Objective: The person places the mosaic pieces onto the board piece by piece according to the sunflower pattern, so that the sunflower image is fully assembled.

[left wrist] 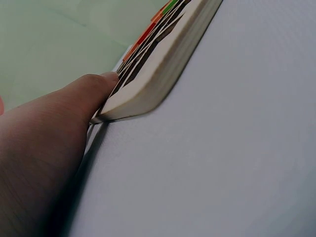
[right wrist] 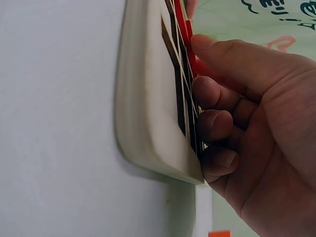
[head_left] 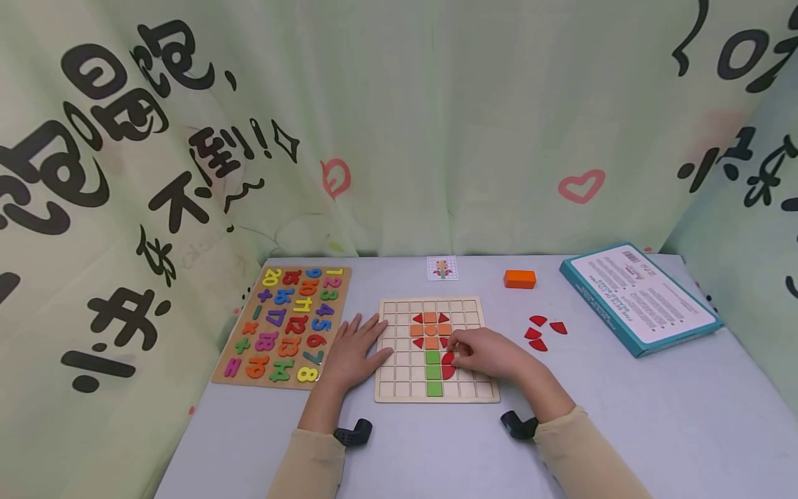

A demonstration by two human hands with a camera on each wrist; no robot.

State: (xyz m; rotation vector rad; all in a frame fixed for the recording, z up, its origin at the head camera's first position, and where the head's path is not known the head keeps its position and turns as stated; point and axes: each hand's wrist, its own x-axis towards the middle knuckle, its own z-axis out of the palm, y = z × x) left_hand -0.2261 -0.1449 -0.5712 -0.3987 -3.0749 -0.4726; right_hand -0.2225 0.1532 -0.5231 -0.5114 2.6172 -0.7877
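**Right hand on red piece, left hand steadying board**

Grid board (head_left: pixel 436 350) table centre. Right hand (head_left: pixel 492 353) fingers curled, pinching red quarter-circle piece (head_left: pixel 447 358) just at 3 o'clock of green stem (head_left: pixel 433 374). Left hand (head_left: pixel 355 353) flat, fingers straight, resting on board's 9 o'clock edge. Spare red pieces (head_left: pixel 544 333) at 3 o'clock, well apart from board.

Taking the wooden grid board (head_left: pixel 436 350) as landmark: the tabletop (head_left: pixel 623 416) lies bare in front of it and to its near right. To its left the number puzzle (head_left: pixel 283 326) sits close. To its right lie loose red pieces (head_left: pixel 544 333); beyond these stands the teal box (head_left: pixel 639 298). Behind the board are an orange block (head_left: pixel 520 278) and a small card (head_left: pixel 442 268), then the curtain (head_left: pixel 436 138).
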